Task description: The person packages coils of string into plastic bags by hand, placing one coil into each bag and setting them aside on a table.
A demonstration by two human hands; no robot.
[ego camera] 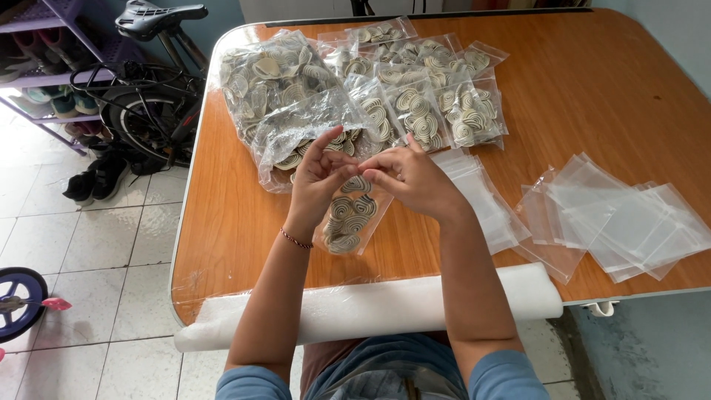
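Observation:
My left hand (317, 175) and my right hand (412, 178) meet above the wooden table (592, 96), both pinching the top edge of a small clear plastic bag (348, 218) filled with round beige-and-dark swirl pieces. The bag hangs down from my fingers toward the table's front. Just behind my hands lies a large open clear bag (285, 92) heaped with the same swirl pieces. Several filled small bags (437, 96) lie spread at the table's back middle.
A stack of empty clear bags (622, 222) lies at the right. A white foam roll (370, 307) runs along the table's front edge. A bicycle (148, 96), a purple shoe rack (52, 67) and shoes stand on the tiled floor at left.

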